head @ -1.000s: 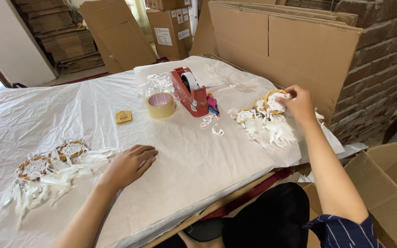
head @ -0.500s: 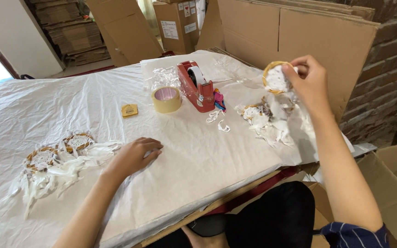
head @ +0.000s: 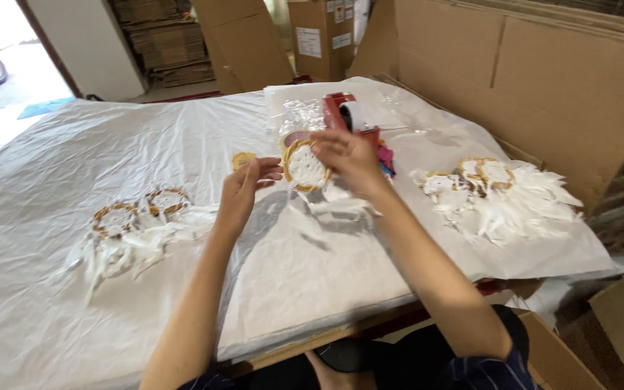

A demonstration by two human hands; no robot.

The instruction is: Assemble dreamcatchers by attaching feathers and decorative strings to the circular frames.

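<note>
Head view: both hands raised at frame centre over the worktop (head: 326,289), which is covered in white plastic sheet. Right hand (head: 348,155) grips the rim of a small white dreamcatcher (head: 305,167) with a tan hoop; left hand (head: 243,189) sits just beside it, fingers half curled, empty. Red tape dispenser (head: 344,114) directly behind. Finished dreamcatchers lie at left (head: 135,224) and right (head: 492,191).

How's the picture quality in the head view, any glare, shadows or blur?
Head view: daylight blows out the doorway at top left; the white table cover is bright but readable; the left hand casts a soft shadow; the dreamcatcher under the right hand looks slightly soft.
</note>
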